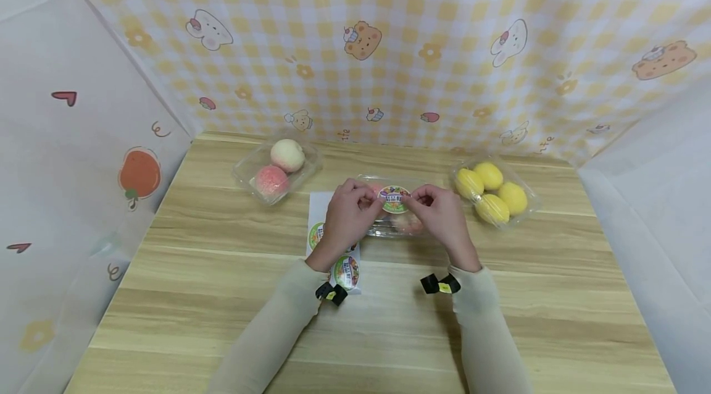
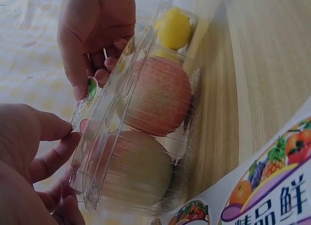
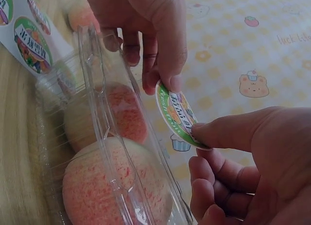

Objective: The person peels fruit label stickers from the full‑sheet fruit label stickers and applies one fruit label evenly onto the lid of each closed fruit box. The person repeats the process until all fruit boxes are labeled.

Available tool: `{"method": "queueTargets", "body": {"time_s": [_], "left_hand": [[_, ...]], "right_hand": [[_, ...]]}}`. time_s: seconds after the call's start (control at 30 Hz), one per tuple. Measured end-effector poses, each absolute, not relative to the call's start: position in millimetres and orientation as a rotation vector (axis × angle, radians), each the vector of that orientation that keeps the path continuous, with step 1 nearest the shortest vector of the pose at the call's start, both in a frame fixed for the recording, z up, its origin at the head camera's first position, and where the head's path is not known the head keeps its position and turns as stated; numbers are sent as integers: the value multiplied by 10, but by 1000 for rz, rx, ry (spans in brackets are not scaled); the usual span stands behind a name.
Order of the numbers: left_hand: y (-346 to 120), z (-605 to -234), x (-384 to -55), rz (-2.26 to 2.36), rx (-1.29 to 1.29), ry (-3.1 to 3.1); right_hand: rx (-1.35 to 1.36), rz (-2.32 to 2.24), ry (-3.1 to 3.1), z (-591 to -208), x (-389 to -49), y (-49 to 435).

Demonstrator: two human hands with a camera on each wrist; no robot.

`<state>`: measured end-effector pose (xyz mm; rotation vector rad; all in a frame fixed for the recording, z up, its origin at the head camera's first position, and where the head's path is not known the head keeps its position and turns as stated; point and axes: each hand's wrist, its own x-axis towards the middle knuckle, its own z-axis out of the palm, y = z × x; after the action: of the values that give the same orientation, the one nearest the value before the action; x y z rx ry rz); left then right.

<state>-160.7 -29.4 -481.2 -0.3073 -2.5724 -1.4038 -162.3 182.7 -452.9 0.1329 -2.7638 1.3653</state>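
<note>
An oval fruit sticker [image 1: 394, 199] with a green rim and printed characters is held between both hands, just above a lidded clear plastic box [image 1: 397, 233]. My left hand [image 1: 350, 212] pinches its left edge between thumb and finger. At the opposite edge, my right hand [image 1: 441, 215] pinches it the same way. The right wrist view shows the sticker [image 3: 175, 119] tilted and apart from the lid. Through the box wall in the left wrist view I see a reddish peach [image 2: 158, 96] and a paler peach [image 2: 133, 169].
Partly under my left forearm lies a white sheet [image 1: 319, 204] bearing more oval stickers [image 1: 345, 272]. A clear box [image 1: 302, 181] with two peaches stands back left. Another clear box [image 1: 530, 201] at right holds several lemons [image 1: 492, 209]. A checked cloth [image 1: 400, 91] hangs behind the wooden table [image 1: 389, 338].
</note>
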Motion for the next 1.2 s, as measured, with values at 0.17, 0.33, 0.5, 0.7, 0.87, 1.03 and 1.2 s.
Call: {"method": "queueTargets", "body": {"time_s": [0.17,0.33,0.5,0.7,0.87,1.03,1.2], "left_hand": [[-280,-4806,-1604,-1380,-316,-2573],[-275,-4809,-1607,-1364,-317,-2573],[-273,-4811,-1613,-1354,-305,-2585],[-259,-4795,-1613,-1315,-294,-2608],[-252,-4800,-1615,-1274,-299,-2617],[-254,-4803,-1615,-1250,-307,-2620],[-257,-4807,-1610,-1219,-321,-2614]], "right_hand": [[149,1304,-2784,-4527,-1619,1829],[148,1266,-2797,-4518,-1625,1821],[150,1229,-2805,-4521,-1624,1810],[185,1173,-2793,-4554,-1626,1805],[195,1148,-2788,-4573,-1633,1804],[199,1128,-2793,-4573,-1628,1802],[210,1098,-2796,-4571,-1626,1793]]}}
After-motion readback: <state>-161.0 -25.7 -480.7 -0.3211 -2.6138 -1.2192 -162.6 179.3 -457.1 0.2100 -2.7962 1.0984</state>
